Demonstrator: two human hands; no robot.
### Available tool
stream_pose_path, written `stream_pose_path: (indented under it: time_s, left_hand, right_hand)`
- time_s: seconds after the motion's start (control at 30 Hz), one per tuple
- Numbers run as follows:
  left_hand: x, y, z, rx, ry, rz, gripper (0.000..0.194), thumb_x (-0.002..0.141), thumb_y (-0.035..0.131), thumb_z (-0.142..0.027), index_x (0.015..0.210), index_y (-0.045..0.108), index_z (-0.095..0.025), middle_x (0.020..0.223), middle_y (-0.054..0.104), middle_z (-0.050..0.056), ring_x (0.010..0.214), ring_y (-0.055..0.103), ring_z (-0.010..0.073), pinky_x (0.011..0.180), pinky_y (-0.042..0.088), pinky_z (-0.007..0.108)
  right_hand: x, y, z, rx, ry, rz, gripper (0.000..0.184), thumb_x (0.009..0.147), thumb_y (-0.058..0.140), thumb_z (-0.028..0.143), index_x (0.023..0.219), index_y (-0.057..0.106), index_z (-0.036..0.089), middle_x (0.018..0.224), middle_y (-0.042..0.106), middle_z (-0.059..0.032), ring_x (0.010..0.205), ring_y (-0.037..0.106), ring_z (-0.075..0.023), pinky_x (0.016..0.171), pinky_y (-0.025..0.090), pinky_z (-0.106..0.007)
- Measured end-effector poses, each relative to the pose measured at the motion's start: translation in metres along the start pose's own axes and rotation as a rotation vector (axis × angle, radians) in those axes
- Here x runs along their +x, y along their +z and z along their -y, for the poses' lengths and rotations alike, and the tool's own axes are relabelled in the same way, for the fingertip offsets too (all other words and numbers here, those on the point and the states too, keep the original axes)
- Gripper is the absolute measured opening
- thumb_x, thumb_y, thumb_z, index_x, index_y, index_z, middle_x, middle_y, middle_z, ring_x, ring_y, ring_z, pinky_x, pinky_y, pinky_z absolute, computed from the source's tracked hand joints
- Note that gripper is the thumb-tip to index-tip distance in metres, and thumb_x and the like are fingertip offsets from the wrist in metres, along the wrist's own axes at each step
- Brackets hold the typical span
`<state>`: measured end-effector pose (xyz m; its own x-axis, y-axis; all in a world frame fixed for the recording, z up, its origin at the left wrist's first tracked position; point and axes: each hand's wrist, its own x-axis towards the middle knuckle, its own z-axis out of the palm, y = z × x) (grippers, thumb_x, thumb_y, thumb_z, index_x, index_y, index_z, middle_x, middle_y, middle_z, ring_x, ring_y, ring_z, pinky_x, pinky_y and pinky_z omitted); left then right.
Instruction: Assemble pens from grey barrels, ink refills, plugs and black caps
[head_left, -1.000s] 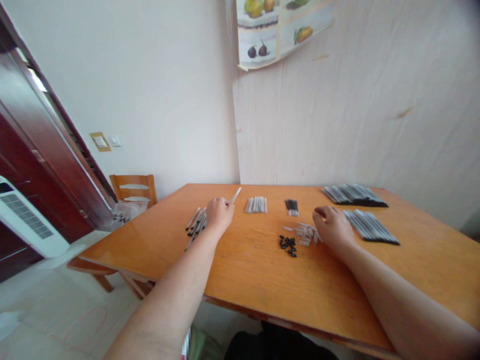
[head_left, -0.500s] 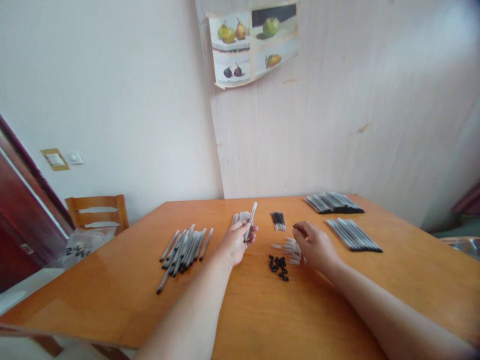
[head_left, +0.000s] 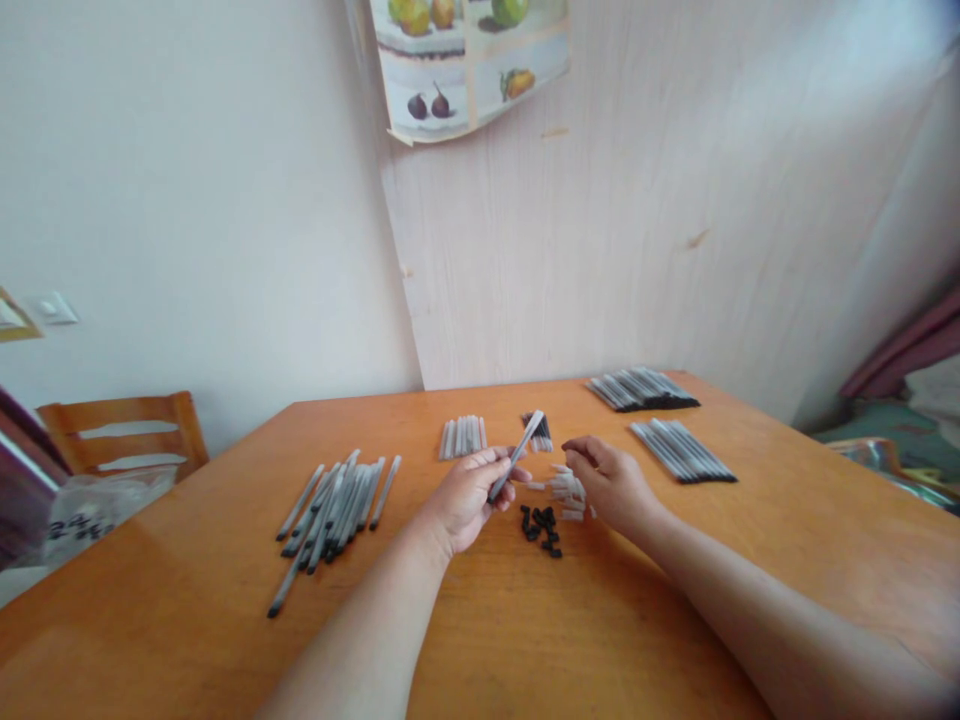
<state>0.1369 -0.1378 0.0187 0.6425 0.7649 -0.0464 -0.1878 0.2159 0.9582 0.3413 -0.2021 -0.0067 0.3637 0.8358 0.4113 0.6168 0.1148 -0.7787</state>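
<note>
At centre frame, head view: left hand (head_left: 469, 495) closed around a grey pen barrel (head_left: 517, 468), barrel tilted up and to the right, its upper end just short of the black refills (head_left: 538, 430). Right hand (head_left: 609, 482) just to the right, thumb and forefinger pinched together over the pale tips (head_left: 564, 487); cannot tell whether a tip is actually held, being too small and blurred. Hands close but not touching.

Below the hands: loose black caps (head_left: 541, 525) scattered on the table (head_left: 525, 620). Left of centre: pile of grey barrels (head_left: 334, 502), several splayed, one sticking out toward the near edge. Behind the hands: a short row of clear tubes (head_left: 463, 437). Upper right of the tabletop: two stacks of finished pens (head_left: 664, 420).

Risks, as judged: light grip low on the barrel, so a slip likely if pressed endwise. Right forearm lying near the caps; a sweep liable to scatter them. Round barrels on a smooth top prone to rolling off the near edge.
</note>
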Motion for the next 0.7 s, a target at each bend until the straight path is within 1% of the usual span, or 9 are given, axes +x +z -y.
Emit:
stream_pose_path:
  time_s: [0.17, 0.27, 0.33, 0.43, 0.5, 0.6, 0.7]
  left_hand:
    - [-0.001, 0.005, 0.003, 0.242, 0.059, -0.017, 0.023, 0.082, 0.06, -0.025, 0.103, 0.066, -0.016, 0.087, 0.07, 0.006, 0.055, 0.051, 0.007, 0.052, 0.034, 0.02]
    - [-0.002, 0.011, 0.006, 0.329, 0.116, -0.051, 0.024, 0.08, 0.062, -0.02, 0.103, 0.067, -0.016, 0.09, 0.071, 0.006, 0.068, 0.059, 0.0111, 0.058, 0.038, 0.021]
    - [-0.002, 0.014, 0.008, 0.346, 0.159, -0.049, 0.024, 0.079, 0.063, -0.017, 0.102, 0.067, -0.016, 0.092, 0.071, 0.007, 0.079, 0.062, 0.0142, 0.066, 0.042, 0.023]
    - [-0.001, 0.015, 0.009, 0.326, 0.216, -0.033, 0.022, 0.077, 0.065, -0.015, 0.099, 0.068, -0.016, 0.096, 0.071, 0.008, 0.088, 0.063, 0.0159, 0.078, 0.044, 0.025]
    - [0.0, 0.014, 0.008, 0.299, 0.23, -0.056, 0.025, 0.075, 0.067, -0.013, 0.099, 0.068, -0.016, 0.098, 0.07, 0.008, 0.091, 0.063, 0.016, 0.08, 0.044, 0.026]
    - [0.001, 0.009, 0.005, 0.222, 0.194, -0.116, 0.028, 0.072, 0.067, -0.012, 0.099, 0.067, -0.016, 0.098, 0.069, 0.008, 0.083, 0.063, 0.0144, 0.07, 0.045, 0.024]
    - [0.001, 0.004, -0.001, 0.017, 0.16, -0.141, 0.022, 0.077, 0.064, -0.022, 0.098, 0.065, -0.015, 0.097, 0.069, 0.01, 0.075, 0.063, 0.0145, 0.065, 0.045, 0.025]
  right_hand:
    - [-0.002, -0.001, 0.009, 0.344, 0.14, 0.042, 0.034, 0.085, 0.052, 0.049, 0.087, 0.067, 0.018, 0.074, 0.066, -0.0045, 0.067, 0.058, -0.0162, 0.06, 0.041, -0.027]
    - [-0.004, -0.004, 0.018, 0.518, 0.214, 0.085, 0.041, 0.085, 0.051, 0.056, 0.081, 0.066, 0.017, 0.071, 0.064, -0.0049, 0.062, 0.054, -0.0139, 0.053, 0.036, -0.026]
    - [-0.005, -0.005, 0.022, 0.579, 0.25, 0.103, 0.043, 0.083, 0.054, 0.058, 0.074, 0.064, 0.016, 0.069, 0.063, -0.005, 0.058, 0.051, -0.0121, 0.049, 0.033, -0.025]
    - [-0.006, -0.007, 0.024, 0.636, 0.287, 0.127, 0.04, 0.079, 0.061, 0.055, 0.069, 0.061, 0.016, 0.067, 0.062, -0.0042, 0.055, 0.048, -0.0099, 0.048, 0.031, -0.024]
    - [-0.005, -0.007, 0.023, 0.694, 0.307, 0.137, 0.038, 0.077, 0.064, 0.053, 0.068, 0.06, 0.016, 0.067, 0.061, -0.0036, 0.054, 0.048, -0.0095, 0.047, 0.031, -0.023]
    - [-0.004, -0.007, 0.02, 0.775, 0.33, 0.128, 0.036, 0.076, 0.066, 0.052, 0.07, 0.059, 0.017, 0.069, 0.062, -0.004, 0.056, 0.05, -0.01, 0.047, 0.032, -0.023]
    - [-0.002, -0.007, 0.014, 0.817, 0.348, 0.109, 0.034, 0.076, 0.067, 0.049, 0.073, 0.061, 0.017, 0.072, 0.062, -0.0044, 0.057, 0.051, -0.0104, 0.047, 0.032, -0.024]
